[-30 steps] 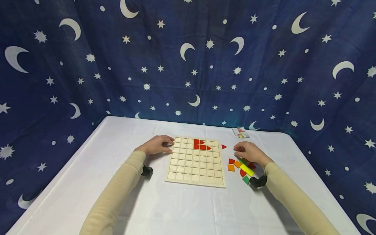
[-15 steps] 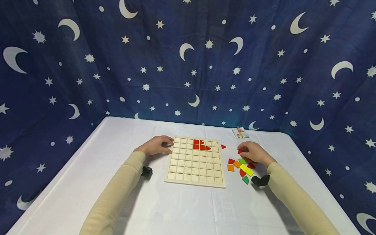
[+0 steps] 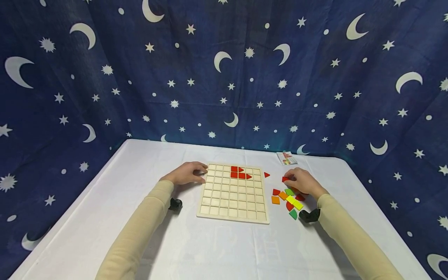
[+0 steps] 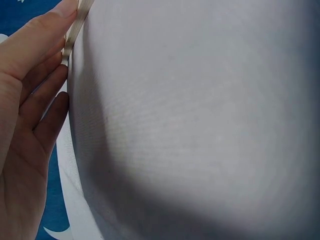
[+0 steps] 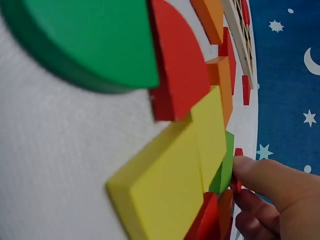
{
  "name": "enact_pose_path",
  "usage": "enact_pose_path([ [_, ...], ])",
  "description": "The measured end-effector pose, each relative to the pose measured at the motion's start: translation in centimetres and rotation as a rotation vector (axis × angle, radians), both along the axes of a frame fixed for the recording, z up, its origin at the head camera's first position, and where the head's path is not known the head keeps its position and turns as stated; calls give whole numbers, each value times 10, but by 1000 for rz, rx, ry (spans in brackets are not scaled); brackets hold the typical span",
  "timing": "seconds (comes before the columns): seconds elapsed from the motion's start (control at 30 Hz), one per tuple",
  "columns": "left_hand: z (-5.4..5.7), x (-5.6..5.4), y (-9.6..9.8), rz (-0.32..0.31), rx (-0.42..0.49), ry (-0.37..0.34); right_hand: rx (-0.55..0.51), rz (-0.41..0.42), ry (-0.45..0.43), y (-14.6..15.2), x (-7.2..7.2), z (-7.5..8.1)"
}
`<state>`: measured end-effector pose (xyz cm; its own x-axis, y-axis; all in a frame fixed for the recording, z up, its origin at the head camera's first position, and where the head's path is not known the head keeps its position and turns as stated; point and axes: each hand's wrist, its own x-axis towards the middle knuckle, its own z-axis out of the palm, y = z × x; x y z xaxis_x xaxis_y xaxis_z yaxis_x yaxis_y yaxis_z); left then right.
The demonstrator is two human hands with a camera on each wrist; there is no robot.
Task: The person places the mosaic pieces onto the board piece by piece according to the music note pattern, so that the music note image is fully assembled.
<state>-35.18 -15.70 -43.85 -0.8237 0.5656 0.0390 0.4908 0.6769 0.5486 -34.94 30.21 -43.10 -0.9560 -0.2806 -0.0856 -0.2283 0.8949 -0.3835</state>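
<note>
My left hand point(image 3: 187, 173) rests against the left edge of a pale wooden grid board point(image 3: 231, 217), its thumb and fingertips touching that edge. Several red pieces point(image 3: 234, 175), squares and triangles, sit in the board's upper cells. To the right of the board, my right hand point(image 3: 301, 180) pinches a small red tile point(image 3: 284, 179) between thumb and fingers; its full shape is partly hidden. Close to that hand are yellow squares point(image 3: 294, 202), a light green tile point(image 3: 289, 192), orange squares point(image 3: 275, 200), red quarter-rounds point(image 3: 276, 192) and a dark green quarter-round point(image 5: 90, 40).
A lone red triangle point(image 3: 267, 175) lies just off the board's right edge. Farther back is a printed card point(image 3: 287, 158) with a coloured pattern. White cloth covers the table point(image 3: 224, 252), and a dark blue curtain point(image 3: 224, 77) with moons and stars stands behind it.
My right hand has come to hold the red tile and shifted slightly to the right, with the tile now turned out to the left of its fingertips. The left hand and board stay put.
</note>
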Motion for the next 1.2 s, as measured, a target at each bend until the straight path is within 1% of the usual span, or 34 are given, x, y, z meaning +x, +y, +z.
enact_pose_path([
  [0.23,-1,-2,0,5,4,-8,-14,11,9,-3,-3,-2],
  [0.4,-1,-2,0,6,2,-17,-19,30,41,-11,-3,-3],
  [0.5,-1,-2,0,3,-6,-14,-42,68,92,-26,-2,-1],
  [0.63,0,-2,0,6,-11,-9,-69,145,156,-60,1,7],
  [0.77,-1,-3,0,11,-10,-7,-62,267,193,-98,2,12],
  [0.87,-1,-4,-1,12,-8,-6,-35,368,212,-122,2,11],
  [0.93,-1,-4,-1,12,-9,-8,-16,408,218,-135,4,9],
  [1.07,0,-4,0,13,-14,-16,-8,438,219,-151,7,8],
  [1.2,0,-4,0,11,-11,-11,-22,447,219,-158,9,6],
])
